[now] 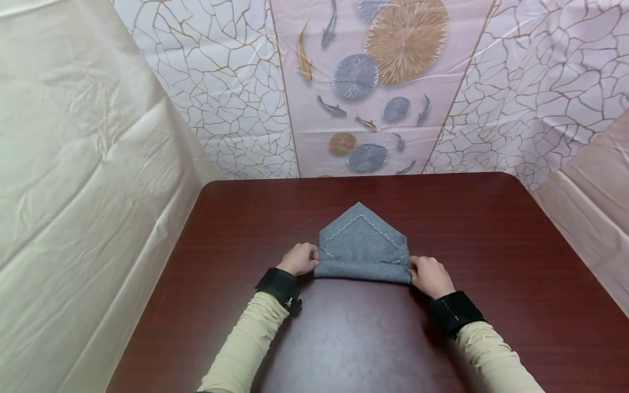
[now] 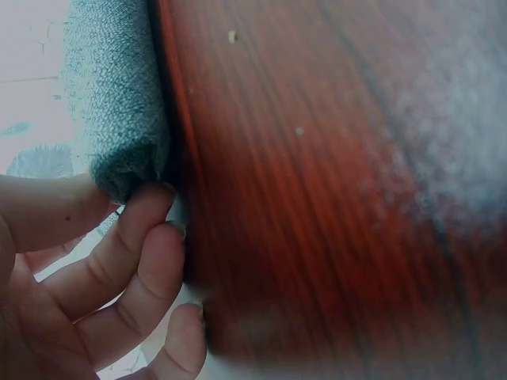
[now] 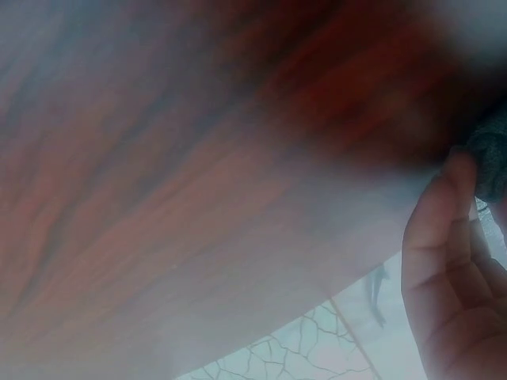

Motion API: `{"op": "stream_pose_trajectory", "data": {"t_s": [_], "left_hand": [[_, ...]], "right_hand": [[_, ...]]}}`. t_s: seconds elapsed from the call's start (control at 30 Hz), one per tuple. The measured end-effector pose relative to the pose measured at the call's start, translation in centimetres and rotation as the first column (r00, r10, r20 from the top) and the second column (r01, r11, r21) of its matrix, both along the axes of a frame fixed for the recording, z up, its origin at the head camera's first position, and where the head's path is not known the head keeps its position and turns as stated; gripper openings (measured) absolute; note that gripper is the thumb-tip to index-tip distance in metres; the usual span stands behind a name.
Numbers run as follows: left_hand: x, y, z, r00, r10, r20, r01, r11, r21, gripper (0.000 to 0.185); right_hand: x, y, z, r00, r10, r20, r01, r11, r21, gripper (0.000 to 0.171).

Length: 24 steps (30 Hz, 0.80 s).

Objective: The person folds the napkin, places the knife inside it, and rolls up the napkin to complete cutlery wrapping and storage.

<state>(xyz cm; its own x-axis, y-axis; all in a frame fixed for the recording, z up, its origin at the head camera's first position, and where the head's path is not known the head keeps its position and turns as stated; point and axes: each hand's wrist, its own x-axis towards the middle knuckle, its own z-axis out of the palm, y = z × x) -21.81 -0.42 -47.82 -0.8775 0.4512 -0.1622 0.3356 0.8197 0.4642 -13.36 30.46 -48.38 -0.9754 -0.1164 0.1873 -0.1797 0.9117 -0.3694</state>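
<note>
While both hands meet it from opposite sides, a grey cloth napkin (image 1: 362,245) lies on a dark red wooden table (image 1: 491,229), squarely between them. Its near edge is rolled into a thick tube; beyond the roll the cloth rises to a point, away from the person. The left hand (image 1: 298,258) pinches the roll's left end between thumb and curled fingers (image 2: 135,237), as the left wrist view shows close up. The right hand (image 1: 430,275) holds the right end, fingers curled against it. Bare tabletop spreads wide outside each hand and beyond the cloth's point, up to draped sheets (image 1: 78,164) closing in three sides. From the right wrist, most is blur: only fingers (image 3: 444,261) and a dark sliver of cloth at the frame edge. Both sleeves run out of the head view.
</note>
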Motion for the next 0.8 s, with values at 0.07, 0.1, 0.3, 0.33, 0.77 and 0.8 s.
{"op": "stream_pose_trajectory", "data": {"t_s": [0.07,0.1,0.3,0.33,0.77,0.8], "left_hand": [[0.02,0.02,0.05,1.0,0.002,0.005,-0.002,1.0,-0.003,0.014],[0.03,0.04,0.08,1.0,0.002,0.007,-0.002,1.0,-0.004,0.014],[-0.02,0.03,0.12,1.0,0.002,0.001,-0.002,1.0,-0.007,0.015],[-0.03,0.02,0.12,1.0,0.002,0.0,-0.002,1.0,-0.006,0.015],[-0.04,-0.04,0.11,1.0,-0.004,-0.005,0.004,1.0,0.014,0.015],[-0.03,-0.04,0.1,1.0,-0.004,-0.005,0.004,1.0,0.013,0.015]], "right_hand": [[-0.01,0.01,-0.06,1.0,0.0,-0.006,0.0,1.0,0.004,0.014],[-0.01,0.01,-0.05,1.0,-0.001,-0.007,0.001,1.0,0.005,0.014],[-0.07,0.04,-0.1,1.0,-0.008,-0.005,0.008,1.0,0.006,0.015],[-0.1,0.06,-0.15,1.0,-0.009,-0.004,0.009,1.0,0.006,0.015],[-0.14,0.11,-0.31,1.0,-0.02,0.001,0.02,1.0,0.004,0.014],[-0.12,0.09,-0.31,1.0,-0.021,0.001,0.021,1.0,0.003,0.014]]}}
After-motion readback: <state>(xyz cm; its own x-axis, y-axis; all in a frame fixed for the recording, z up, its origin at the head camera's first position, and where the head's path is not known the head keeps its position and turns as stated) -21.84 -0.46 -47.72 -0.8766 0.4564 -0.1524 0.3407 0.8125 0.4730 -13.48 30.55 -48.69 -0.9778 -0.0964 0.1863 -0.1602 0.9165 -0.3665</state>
